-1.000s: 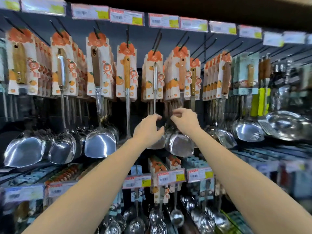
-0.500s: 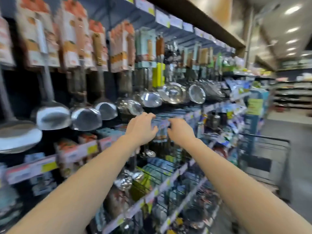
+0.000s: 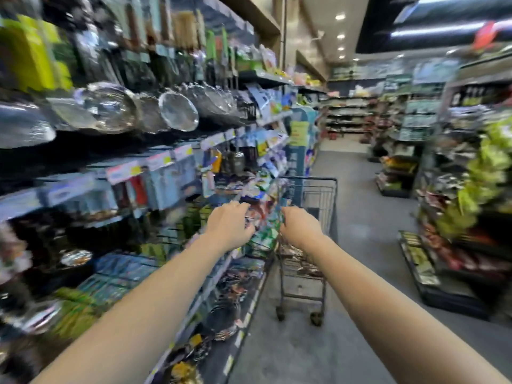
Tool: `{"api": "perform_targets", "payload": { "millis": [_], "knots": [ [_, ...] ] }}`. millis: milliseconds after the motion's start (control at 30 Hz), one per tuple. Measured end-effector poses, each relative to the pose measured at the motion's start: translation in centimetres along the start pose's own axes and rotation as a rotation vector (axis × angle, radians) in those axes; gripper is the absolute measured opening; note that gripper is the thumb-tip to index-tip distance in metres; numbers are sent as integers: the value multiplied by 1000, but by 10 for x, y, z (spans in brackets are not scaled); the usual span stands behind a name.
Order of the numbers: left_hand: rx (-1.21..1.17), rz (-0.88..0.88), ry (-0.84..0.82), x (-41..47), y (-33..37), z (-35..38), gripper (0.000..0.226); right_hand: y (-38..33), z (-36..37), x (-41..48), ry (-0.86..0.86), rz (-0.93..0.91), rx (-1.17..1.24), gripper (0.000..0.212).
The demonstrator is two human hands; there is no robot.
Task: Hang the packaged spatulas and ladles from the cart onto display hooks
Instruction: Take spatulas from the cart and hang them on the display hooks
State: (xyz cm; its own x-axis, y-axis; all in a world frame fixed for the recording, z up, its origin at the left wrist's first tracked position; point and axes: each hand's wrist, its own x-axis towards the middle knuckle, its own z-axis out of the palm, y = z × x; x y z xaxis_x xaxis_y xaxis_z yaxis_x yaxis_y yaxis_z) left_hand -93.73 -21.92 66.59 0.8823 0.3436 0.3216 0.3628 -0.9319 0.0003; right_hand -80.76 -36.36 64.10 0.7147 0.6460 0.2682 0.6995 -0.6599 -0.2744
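Both bare arms reach forward toward a wire shopping cart standing in the aisle beside the utensil shelving. The left hand and right hand are loosely curled, backs up, with nothing visibly gripped. Motion blur hides what packages lie low in the cart's basket; metal strainers hang on the upper left.

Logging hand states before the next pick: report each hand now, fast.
Left hand: fingers curled, nothing visibly held; blurred, so cannot tell for sure.
Right hand: fingers curled, reaching toward the cart; grip cannot be told.
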Motion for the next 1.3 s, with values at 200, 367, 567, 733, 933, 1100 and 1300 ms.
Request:
{"api": "perform_targets", "payload": {
  "millis": [200, 367, 567, 733, 933, 1100, 1300],
  "knots": [
    [-52, 49, -87, 93, 67, 71, 52, 114, 22, 42, -88, 97, -52, 45],
    [-80, 77, -136, 155, 99, 126, 56, 180, 53, 76, -110, 163, -55, 39],
    [-91, 124, -188, 245, 116, 213, 58, 251, 110, 150, -186, 244, -45, 40],
    [-111, 132, -246, 342, 108, 290, 55, 297, 166, 241, -245, 287, -59, 29],
    [-121, 151, -338, 442, 95, 361, 51, 341, 227, 334, -354, 369, -53, 20],
    [-179, 86, -447, 507, 88, 417, 54, 384, 276, 393, -390, 414, -23, 41],
    [-181, -26, -580, 571, 85, 507, 54, 449, 339, 455, -510, 452, 30, 30]
  ]
}}
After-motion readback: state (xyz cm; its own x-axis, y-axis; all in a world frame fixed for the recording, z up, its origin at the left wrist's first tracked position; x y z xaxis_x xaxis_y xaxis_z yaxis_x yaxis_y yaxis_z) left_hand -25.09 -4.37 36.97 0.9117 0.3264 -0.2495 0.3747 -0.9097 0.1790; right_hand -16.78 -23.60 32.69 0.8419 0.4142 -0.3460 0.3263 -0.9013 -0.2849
